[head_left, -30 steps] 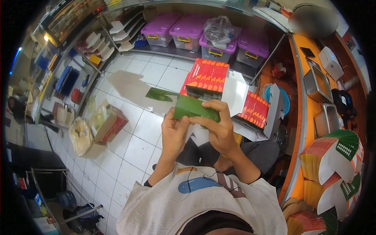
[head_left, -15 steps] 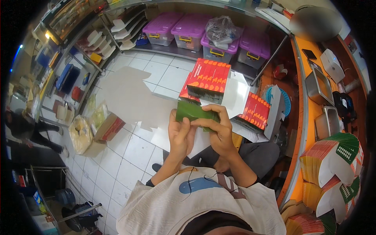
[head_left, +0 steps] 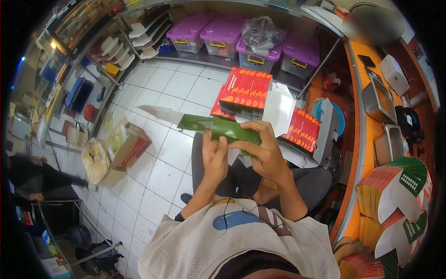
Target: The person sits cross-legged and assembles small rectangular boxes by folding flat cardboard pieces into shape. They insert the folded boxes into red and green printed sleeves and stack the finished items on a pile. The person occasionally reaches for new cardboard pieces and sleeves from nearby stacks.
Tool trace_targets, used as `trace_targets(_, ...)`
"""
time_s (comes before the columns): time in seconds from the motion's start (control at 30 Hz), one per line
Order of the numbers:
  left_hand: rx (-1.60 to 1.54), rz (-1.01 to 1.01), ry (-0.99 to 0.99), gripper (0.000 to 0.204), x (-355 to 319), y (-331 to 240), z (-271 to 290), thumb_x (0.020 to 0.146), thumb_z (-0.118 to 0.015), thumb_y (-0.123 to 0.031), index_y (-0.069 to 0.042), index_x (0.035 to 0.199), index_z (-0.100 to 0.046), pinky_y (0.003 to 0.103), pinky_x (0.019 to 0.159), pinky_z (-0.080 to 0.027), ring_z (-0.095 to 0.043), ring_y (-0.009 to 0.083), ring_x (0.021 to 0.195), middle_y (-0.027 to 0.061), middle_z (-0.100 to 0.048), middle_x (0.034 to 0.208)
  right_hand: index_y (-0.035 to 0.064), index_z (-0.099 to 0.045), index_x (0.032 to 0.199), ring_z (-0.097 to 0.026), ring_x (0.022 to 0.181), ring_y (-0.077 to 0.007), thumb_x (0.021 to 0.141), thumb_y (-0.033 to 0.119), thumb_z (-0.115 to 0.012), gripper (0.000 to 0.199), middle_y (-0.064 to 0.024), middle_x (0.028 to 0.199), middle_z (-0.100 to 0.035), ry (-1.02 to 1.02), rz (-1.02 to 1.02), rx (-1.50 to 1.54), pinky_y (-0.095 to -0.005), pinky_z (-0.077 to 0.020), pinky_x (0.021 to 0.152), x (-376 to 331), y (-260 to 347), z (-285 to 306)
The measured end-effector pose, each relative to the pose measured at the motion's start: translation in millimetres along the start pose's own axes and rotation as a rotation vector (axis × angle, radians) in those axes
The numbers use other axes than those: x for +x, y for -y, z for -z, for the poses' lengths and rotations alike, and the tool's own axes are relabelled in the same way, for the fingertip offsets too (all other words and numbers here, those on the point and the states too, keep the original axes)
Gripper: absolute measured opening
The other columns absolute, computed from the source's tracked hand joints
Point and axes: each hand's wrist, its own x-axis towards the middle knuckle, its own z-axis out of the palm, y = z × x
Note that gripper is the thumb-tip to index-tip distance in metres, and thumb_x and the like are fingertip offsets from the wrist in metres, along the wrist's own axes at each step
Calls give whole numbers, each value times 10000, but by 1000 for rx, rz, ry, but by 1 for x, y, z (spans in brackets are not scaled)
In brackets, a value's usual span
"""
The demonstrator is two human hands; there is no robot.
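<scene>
A green printed card sheet (head_left: 230,129), likely a flat carton blank, is held up in front of me by both hands. Its pale, unprinted part tapers away to the left, seen nearly edge-on. My left hand (head_left: 215,160) is closed on its lower edge, thumb up against the green face. My right hand (head_left: 269,151) pinches the right end, with the index finger along the top and the thumb below. Just beyond my hands are a stack of red and orange cartons (head_left: 246,89) and a second red row (head_left: 301,132), with a white flap (head_left: 278,109) between them.
Purple-lidded bins (head_left: 223,30) line the back shelf. To the right runs an orange counter (head_left: 355,116) with metal pans (head_left: 381,102) and stacked carton blanks (head_left: 395,190). An open cardboard box (head_left: 132,144) stands on the tiled floor at left. Another person (head_left: 37,176) is at the far left.
The sheet's broad pale face was turned up and spread to the left; now it is tilted nearly edge-on, showing a longer green strip. The person at the far left has moved nearer.
</scene>
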Motion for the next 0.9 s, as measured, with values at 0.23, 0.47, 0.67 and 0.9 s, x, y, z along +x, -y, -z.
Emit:
trace_targets(0.23,61,115,68,256,14,-12,17,951,-473,-250,-38,1090,-440,295,842,-419,-509,135,924,87,-525,1023,114,-690,835,-500,1020,-308,597,-58,-579,314,-119,1104,-519,6,-48,43,-391,-417,861,-8,-12,4)
trace_targets(0.47,-227,479,39,238,37,-49,65,877,-574,-243,-24,969,-562,277,656,-492,-551,124,674,39,-575,754,168,-690,712,-491,1022,-271,592,59,-622,176,-29,1068,-563,130,125,-203,-388,-377,784,6,-21,19)
trace_targets(0.67,242,614,52,151,13,-36,56,837,-629,-171,-45,916,-605,258,655,-463,-562,108,662,61,-632,794,157,-648,626,-478,1031,-277,588,101,-630,70,-8,1084,-560,91,207,-203,-413,-371,798,16,-15,16)
trace_targets(0.9,221,221,-141,128,0,10,29,837,-658,-144,-36,885,-608,238,649,-457,-557,86,678,40,-627,806,164,-583,578,-439,1049,-335,572,115,-664,94,15,1065,-574,-22,252,-280,-420,-366,821,1,-10,-19)
